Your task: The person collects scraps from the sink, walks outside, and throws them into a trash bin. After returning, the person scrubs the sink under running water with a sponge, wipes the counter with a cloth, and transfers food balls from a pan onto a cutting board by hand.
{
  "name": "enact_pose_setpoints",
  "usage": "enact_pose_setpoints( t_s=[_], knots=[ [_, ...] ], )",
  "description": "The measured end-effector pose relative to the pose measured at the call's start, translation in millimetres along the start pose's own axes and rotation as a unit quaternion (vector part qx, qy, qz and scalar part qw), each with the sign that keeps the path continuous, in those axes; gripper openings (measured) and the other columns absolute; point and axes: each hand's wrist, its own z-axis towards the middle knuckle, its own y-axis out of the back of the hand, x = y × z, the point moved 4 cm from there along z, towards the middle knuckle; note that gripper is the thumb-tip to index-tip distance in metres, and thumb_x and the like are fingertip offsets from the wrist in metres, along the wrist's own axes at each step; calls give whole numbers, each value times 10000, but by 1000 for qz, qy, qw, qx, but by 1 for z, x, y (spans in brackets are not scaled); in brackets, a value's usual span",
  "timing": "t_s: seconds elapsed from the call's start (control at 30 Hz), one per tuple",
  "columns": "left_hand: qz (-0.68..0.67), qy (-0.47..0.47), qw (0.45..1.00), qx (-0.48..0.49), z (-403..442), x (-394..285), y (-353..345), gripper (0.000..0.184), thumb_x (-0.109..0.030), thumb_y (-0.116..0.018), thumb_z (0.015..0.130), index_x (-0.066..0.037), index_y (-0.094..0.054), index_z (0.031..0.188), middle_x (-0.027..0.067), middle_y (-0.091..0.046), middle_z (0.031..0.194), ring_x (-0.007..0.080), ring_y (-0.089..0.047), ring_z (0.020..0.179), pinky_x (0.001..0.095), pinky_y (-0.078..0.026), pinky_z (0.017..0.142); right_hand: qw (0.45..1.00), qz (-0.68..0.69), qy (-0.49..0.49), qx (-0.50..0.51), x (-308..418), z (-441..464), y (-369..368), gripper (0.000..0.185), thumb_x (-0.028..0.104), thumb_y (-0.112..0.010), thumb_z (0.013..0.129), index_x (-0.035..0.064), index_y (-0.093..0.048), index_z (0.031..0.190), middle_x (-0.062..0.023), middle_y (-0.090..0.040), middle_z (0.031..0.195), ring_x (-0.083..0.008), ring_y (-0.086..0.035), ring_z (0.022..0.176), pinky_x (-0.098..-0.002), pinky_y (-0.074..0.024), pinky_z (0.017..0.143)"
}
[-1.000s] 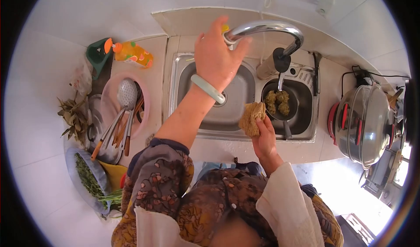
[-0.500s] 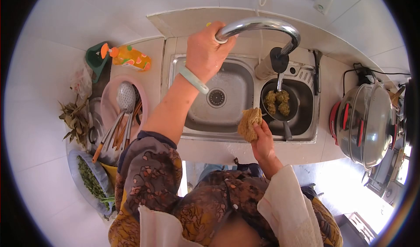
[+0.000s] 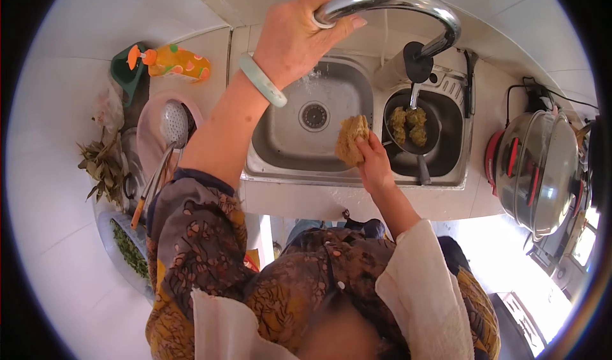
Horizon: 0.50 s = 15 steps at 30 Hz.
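My left hand (image 3: 296, 41), with a pale bangle (image 3: 262, 80) at the wrist, is wrapped round the base of the chrome faucet (image 3: 395, 0). Its thumb sticks out to the right. In my right hand (image 3: 375, 162) is a tan, folded sponge-like cloth (image 3: 350, 141), held over the divider side of the left sink basin (image 3: 287, 140). Water drops show near the back of that basin. A small dark pan (image 3: 435, 128) with greenish-brown clumps (image 3: 417, 135) sits in the right basin, under the faucet's dark-capped spout end.
Left of the sink are an orange soap bottle (image 3: 178, 63), a pink basin (image 3: 148, 127) with a slotted ladle (image 3: 174, 123), dried leaves (image 3: 102, 165) and a bowl of greens (image 3: 129, 250). A lidded steamer (image 3: 542, 168) stands at the right.
My left hand has closed round the faucet base, uncovering the left basin's drain. My right hand keeps the cloth and has shifted slightly left. The whole view has shifted a little.
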Motion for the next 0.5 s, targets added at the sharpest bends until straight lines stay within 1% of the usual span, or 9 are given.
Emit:
enact_pose_setpoints(
  t_s=[0.13,0.17,0.23,0.27,0.33,0.37,0.43,0.47,0.5],
  knots=[
    [-8,-6,1000,-3,-2,4,-1,333,-311,-755,831,-4,-699,947,23,-643,656,66,-508,579,263,-446,536,999,19,-41,-10,-1,35,-15,384,163,-510,975,15,-423,1319,-94,-548,1212,-185,-548,1121,-334,-460,928],
    [-12,-12,1000,-5,-2,5,-1,327,-304,-757,830,-5,-700,949,20,-644,659,63,-511,583,260,-448,537,999,39,-30,-15,-1,46,-16,385,167,-508,975,21,-420,1320,-95,-545,1215,-190,-549,1120,-340,-466,917],
    [-37,-31,999,-24,-1,6,-2,346,-328,-772,796,-2,-656,802,66,-546,568,135,-454,494,290,-412,489,997,77,-7,-26,-7,72,-15,387,176,-504,975,32,-415,1323,-95,-540,1220,-199,-551,1119,-352,-478,895],
    [-50,-40,997,-33,0,7,-2,373,-339,-779,779,0,-635,728,89,-497,523,171,-426,449,305,-395,465,995,86,21,-46,-7,82,-14,385,183,-497,980,36,-412,1325,-91,-538,1225,-202,-549,1124,-355,-479,896],
    [-94,-44,994,-36,0,11,-5,377,-344,-785,771,-3,-635,714,75,-487,500,162,-432,429,301,-390,450,988,104,75,-86,-11,101,-16,381,198,-482,988,43,-407,1329,-82,-534,1235,-208,-544,1133,-362,-482,897],
    [-116,-45,992,-37,0,13,-5,380,-347,-788,768,-5,-635,707,68,-482,489,158,-435,420,298,-387,442,980,140,55,-127,-17,112,-15,368,208,-479,992,47,-417,1316,-74,-532,1236,-210,-546,1126,-359,-482,890],
    [-51,-49,997,12,2,8,1,337,-309,-768,812,6,-661,865,18,-599,610,91,-534,553,244,-447,537,955,212,19,-207,-26,139,-13,344,230,-473,998,55,-436,1292,-59,-529,1240,-213,-548,1112,-353,-482,877],
    [-18,-50,998,36,0,7,1,333,-291,-758,835,12,-675,945,-6,-658,670,58,-584,620,217,-477,585,939,260,35,-224,-26,150,-15,332,244,-471,1000,60,-448,1275,-54,-534,1226,-210,-549,1099,-344,-480,857],
    [-66,-48,996,42,-1,10,-1,347,-295,-740,851,18,-660,976,2,-666,719,66,-595,667,223,-481,624,920,306,50,-240,-25,163,-18,321,257,-469,1002,64,-460,1259,-49,-538,1213,-207,-549,1087,-335,-478,838]
  ],
)
